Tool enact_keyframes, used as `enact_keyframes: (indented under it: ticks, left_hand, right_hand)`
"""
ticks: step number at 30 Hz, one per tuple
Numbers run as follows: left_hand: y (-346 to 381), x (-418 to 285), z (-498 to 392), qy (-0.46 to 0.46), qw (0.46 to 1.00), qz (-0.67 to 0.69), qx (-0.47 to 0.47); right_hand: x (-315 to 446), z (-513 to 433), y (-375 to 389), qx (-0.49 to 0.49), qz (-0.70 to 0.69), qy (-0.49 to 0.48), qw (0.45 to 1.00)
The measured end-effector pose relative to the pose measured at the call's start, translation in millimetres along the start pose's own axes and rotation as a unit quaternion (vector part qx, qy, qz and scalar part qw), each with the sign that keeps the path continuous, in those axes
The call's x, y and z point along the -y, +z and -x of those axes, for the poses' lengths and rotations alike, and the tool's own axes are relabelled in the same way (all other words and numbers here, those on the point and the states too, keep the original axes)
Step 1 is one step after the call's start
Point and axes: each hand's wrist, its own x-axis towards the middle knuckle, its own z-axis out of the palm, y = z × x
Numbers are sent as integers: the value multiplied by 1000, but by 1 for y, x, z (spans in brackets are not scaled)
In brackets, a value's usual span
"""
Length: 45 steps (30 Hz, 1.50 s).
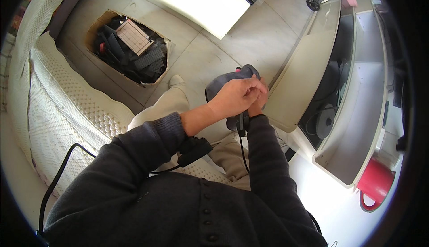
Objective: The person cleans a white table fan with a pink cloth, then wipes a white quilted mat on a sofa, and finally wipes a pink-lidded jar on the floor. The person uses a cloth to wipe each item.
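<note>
My left hand crosses over my right hand, its fingers curled near the right hand's thumb side. Whether those fingers pinch something small is hidden. Mostly covered by it, my right hand shows only an edge and the wrist. Behind and below both hands is a dark grey soft cloth article with a small pink bit at its top; I cannot tell whether the right hand grips it. A black device with a cable sits at my right wrist. Another black device hangs by my left sleeve.
On the tiled floor stands a cardboard box of dark parts, with a pinkish panel on top. A quilted cover lies at left. A cream cabinet with dark glass stands at right, near a red mug.
</note>
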Motion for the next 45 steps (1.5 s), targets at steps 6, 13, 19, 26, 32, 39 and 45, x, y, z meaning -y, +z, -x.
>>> enact_keyframes:
  ticks: [6, 13, 19, 26, 32, 39, 45]
  left_hand:
    - [-4, 3, -7, -9, 1000, -10, -12]
    - [-3, -9, -5, -12, 1000, 5, 6]
    - [6, -3, 0, -19, 1000, 0, -8]
    - [9, 2, 5, 1, 998, -66, 5]
    - [4, 4, 1, 39, 996, -81, 8]
    - [3, 9, -8, -16, 998, -57, 19]
    - [-3, 6, -8, -24, 999, -40, -1]
  right_hand:
    - [5, 27, -19, -77, -30, 59, 995]
    - [18, 80, -19, -151, 103, -26, 983]
    - [51, 93, 3, -44, 202, -70, 976]
    - [59, 57, -10, -21, 195, -43, 980]
    - [40, 23, -14, -27, 171, -67, 983]
    - [16, 3, -20, -12, 35, -54, 998]
    - [38, -2, -26, -161, 145, -165, 962]
